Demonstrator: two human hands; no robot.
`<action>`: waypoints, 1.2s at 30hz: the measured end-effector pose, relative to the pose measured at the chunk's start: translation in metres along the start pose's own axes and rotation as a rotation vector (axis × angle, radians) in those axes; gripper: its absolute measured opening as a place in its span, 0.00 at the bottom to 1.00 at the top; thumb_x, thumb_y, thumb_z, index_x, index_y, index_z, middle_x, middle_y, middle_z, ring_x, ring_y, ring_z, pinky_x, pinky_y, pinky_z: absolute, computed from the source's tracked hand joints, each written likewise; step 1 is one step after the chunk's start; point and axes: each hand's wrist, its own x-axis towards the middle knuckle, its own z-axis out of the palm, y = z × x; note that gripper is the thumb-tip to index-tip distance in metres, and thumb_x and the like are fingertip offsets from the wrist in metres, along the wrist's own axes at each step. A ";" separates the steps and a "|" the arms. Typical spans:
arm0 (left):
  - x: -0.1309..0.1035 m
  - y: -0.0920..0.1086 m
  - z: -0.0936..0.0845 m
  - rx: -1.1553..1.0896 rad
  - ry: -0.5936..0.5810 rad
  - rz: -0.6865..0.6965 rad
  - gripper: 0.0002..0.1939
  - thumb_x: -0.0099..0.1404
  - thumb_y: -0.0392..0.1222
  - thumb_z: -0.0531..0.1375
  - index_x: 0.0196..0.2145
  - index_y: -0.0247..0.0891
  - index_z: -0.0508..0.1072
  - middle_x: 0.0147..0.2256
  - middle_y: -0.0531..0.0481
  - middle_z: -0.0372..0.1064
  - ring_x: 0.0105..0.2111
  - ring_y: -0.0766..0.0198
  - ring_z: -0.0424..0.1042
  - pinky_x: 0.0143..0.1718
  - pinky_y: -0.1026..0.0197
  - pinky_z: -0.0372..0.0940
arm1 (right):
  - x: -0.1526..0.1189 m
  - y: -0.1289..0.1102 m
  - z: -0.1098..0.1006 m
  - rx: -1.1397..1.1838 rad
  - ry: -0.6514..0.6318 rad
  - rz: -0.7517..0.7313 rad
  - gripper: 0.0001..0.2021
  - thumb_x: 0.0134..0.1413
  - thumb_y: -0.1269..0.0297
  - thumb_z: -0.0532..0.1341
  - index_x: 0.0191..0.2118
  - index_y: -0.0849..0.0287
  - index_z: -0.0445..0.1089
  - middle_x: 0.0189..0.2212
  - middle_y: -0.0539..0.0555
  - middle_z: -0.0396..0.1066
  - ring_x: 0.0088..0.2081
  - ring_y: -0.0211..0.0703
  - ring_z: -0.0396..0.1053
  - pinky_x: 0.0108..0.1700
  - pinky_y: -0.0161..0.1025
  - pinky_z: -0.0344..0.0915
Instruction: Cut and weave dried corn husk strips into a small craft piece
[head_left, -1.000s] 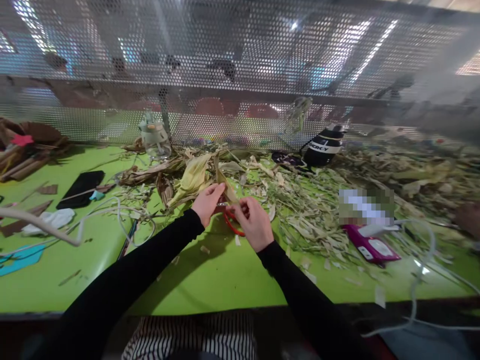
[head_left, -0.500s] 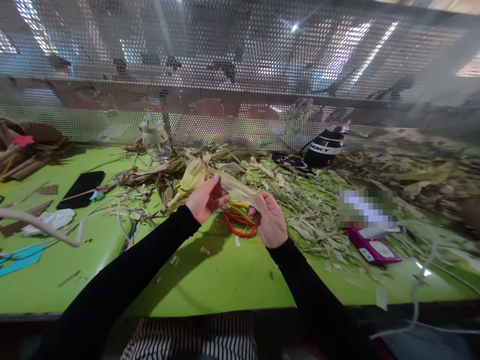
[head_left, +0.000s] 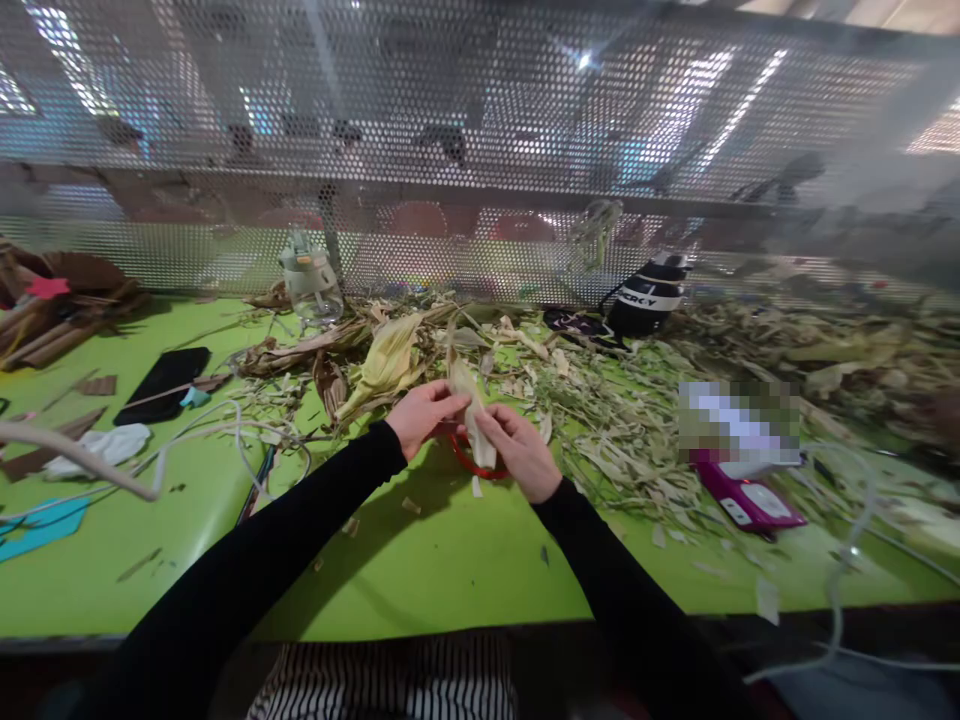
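Note:
A pale strip of corn husk stands nearly upright between my two hands, over the green table. My left hand pinches its left edge with thumb and fingers. On the other side my right hand grips the husk lower down. Behind the husk lie scissors with red handles, mostly hidden by my hands and the husk. A bunch of yellow-green husks rests just beyond my left hand.
Dry husk scraps spread across the right and back. A clear bottle and a black jar stand by the perforated screen. To the left are a phone and a white cable; a purple device lies right.
The husk strip has turned from lying across between my hands to nearly upright. My right hand has moved slightly left and down, and the husk now covers part of the scissors.

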 end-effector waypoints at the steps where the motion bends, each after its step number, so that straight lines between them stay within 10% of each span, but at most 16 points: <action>1: 0.000 -0.001 0.000 0.026 -0.013 -0.004 0.03 0.55 0.32 0.63 0.28 0.32 0.71 0.24 0.54 0.68 0.20 0.76 0.65 0.25 0.71 0.67 | 0.001 0.002 0.000 0.023 0.027 0.000 0.16 0.49 0.49 0.62 0.28 0.59 0.68 0.22 0.48 0.67 0.21 0.33 0.59 0.22 0.31 0.56; 7: 0.006 0.006 -0.008 0.070 0.014 0.037 0.02 0.55 0.31 0.63 0.27 0.31 0.72 0.25 0.51 0.71 0.24 0.72 0.69 0.29 0.67 0.68 | -0.001 0.005 0.006 0.210 0.211 -0.037 0.17 0.49 0.48 0.61 0.30 0.58 0.67 0.23 0.48 0.66 0.22 0.33 0.60 0.22 0.31 0.58; 19: 0.002 -0.004 -0.007 0.462 -0.066 0.015 0.07 0.58 0.36 0.61 0.25 0.33 0.66 0.18 0.55 0.67 0.17 0.73 0.66 0.21 0.70 0.61 | 0.005 0.008 0.001 -0.137 0.225 -0.162 0.18 0.53 0.48 0.54 0.26 0.59 0.64 0.23 0.50 0.64 0.25 0.38 0.61 0.27 0.35 0.59; 29: 0.003 -0.006 -0.008 0.721 0.012 0.352 0.09 0.56 0.45 0.60 0.27 0.36 0.68 0.23 0.57 0.64 0.22 0.73 0.62 0.25 0.69 0.58 | -0.002 0.002 0.005 -0.330 0.134 -0.170 0.14 0.52 0.57 0.59 0.22 0.57 0.58 0.19 0.45 0.53 0.22 0.34 0.53 0.25 0.34 0.50; 36: 0.000 0.003 -0.001 0.365 0.133 0.229 0.09 0.59 0.46 0.56 0.29 0.36 0.65 0.23 0.57 0.59 0.21 0.73 0.59 0.21 0.70 0.55 | -0.002 0.001 0.006 -0.144 -0.205 0.007 0.14 0.49 0.52 0.61 0.30 0.58 0.66 0.21 0.45 0.61 0.21 0.34 0.57 0.24 0.33 0.55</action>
